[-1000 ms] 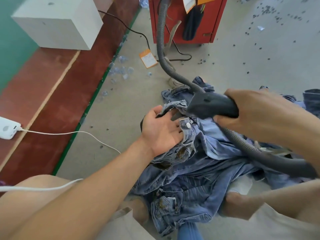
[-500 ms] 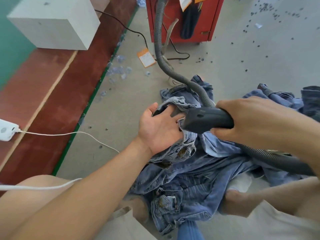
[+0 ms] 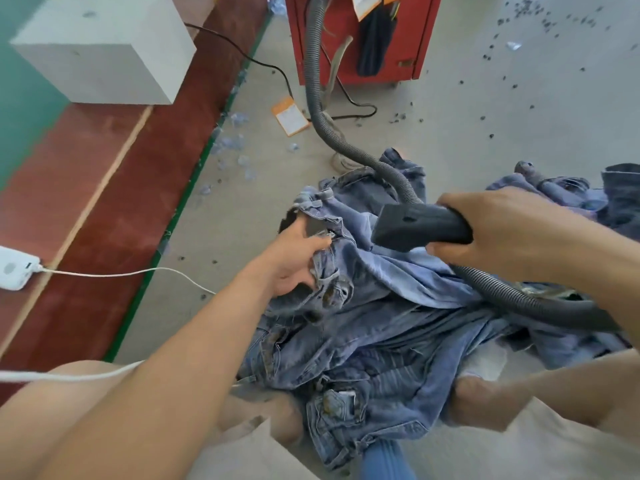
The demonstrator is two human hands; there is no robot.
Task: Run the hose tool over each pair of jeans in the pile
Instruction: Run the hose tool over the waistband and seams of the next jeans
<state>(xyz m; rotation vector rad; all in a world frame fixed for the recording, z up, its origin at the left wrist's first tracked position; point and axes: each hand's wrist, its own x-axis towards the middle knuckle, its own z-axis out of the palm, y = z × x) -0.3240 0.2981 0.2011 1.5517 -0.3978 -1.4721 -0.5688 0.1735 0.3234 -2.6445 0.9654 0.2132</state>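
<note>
At the far left of the frame a white plastic box with a white cable plugged into it lies on the dark red strip of floor, and in the upper left stands a plain pale block with sharp corners. Near the middle, my left hand grips the waistband of the top pair of jeans, fingers curled into the bunched denim beside a small metal button. The pile of jeans spreads over the grey concrete floor from centre to lower right: mid-blue, faded, crumpled cloth with stitched seams, pockets and brownish stained patches; a leather-look patch on one waistband carries no writing I can read. Above centre lies an orange and white card, its print too small to make out, in front of a red metal cabinet at the top edge. From there a ribbed grey hose curves down to the hose tool, a smooth matt black nozzle with a blunt squared mouth, held just above the jeans right of centre. My right hand is wrapped around its rear end, and more ribbed hose runs out beneath that hand toward the right edge. Dark specks dot the floor in the upper right.
</note>
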